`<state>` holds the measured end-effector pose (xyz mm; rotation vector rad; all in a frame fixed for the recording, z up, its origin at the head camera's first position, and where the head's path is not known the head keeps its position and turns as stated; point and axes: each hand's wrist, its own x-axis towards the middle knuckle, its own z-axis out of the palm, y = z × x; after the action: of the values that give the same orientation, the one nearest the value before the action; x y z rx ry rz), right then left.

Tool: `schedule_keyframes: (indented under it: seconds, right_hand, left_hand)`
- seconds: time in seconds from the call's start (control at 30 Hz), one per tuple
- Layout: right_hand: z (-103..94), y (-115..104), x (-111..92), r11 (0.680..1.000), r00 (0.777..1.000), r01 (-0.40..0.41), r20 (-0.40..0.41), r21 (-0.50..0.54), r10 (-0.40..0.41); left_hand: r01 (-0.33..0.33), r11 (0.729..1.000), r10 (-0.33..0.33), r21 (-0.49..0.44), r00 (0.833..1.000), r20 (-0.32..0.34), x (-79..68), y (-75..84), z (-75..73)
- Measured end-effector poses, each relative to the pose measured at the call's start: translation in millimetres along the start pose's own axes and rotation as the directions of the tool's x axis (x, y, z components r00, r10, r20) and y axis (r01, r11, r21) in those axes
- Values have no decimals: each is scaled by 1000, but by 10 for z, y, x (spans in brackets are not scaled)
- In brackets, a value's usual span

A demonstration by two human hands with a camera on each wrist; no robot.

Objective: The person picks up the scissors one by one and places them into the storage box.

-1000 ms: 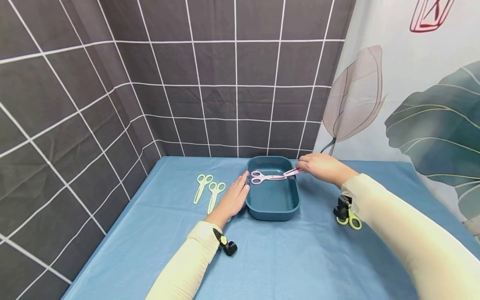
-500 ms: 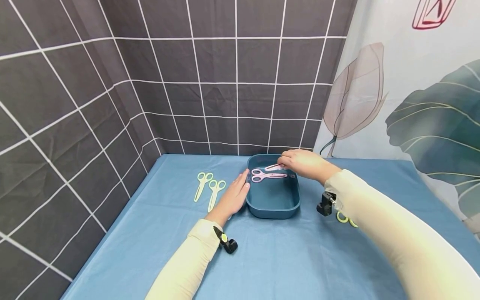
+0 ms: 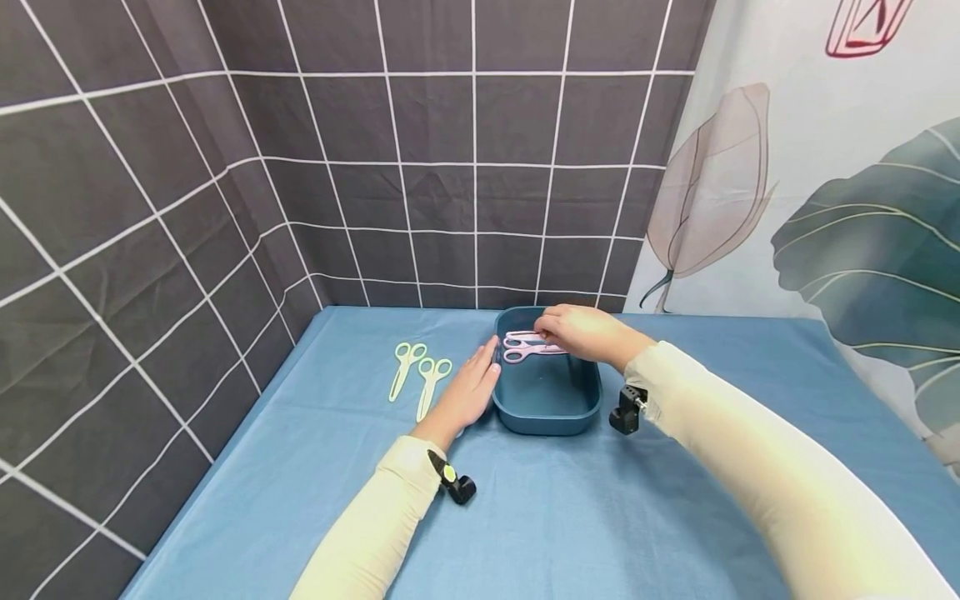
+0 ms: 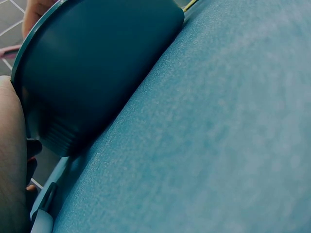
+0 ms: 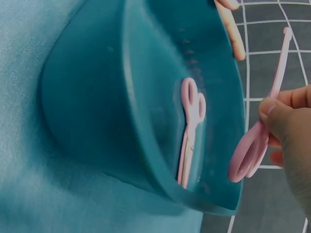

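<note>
A teal box (image 3: 547,423) stands on the blue cloth. Over its far part, my right hand (image 3: 588,333) pinches a pair of pink scissors (image 5: 279,73) between thumb and fingers, above the rim. A second pair of pink scissors (image 5: 193,115) lies inside the box, on its floor. My left hand (image 3: 461,396) rests against the outside of the box's left wall with fingers extended; in the left wrist view only part of this hand (image 4: 10,160) shows beside the box (image 4: 97,63).
Left of the box, two pairs of pale green scissors (image 3: 408,357) (image 3: 430,383) lie on the blue cloth (image 3: 315,467). A dark gridded curtain (image 3: 435,200) hangs behind and to the left. A printed white curtain (image 3: 750,75) hangs at right.
My right hand has moved left over the box, carrying the pink scissors beside the pair inside. The right forearm now hides the yellow-green scissors on the right. My left hand stays on the box's wall.
</note>
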<state>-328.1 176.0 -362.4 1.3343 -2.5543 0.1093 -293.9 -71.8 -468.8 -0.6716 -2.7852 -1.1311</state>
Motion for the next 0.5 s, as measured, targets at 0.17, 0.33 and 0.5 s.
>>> schedule_keyframes:
  seconds: [0.17,0.33,0.5]
  right_hand:
    - [74,-23,22,998,996,-51,79,39,48]
    - [133,-40,31,988,976,-136,179,71,121]
    - [204,-39,36,990,971,-131,209,46,118]
  left_hand:
    - [-6,1000,6,2,1000,2,3,5,-8]
    - [-11,1000,11,14,1000,2,0,6,-9]
    - [-12,1000,12,10,1000,-2,-2,0,-8]
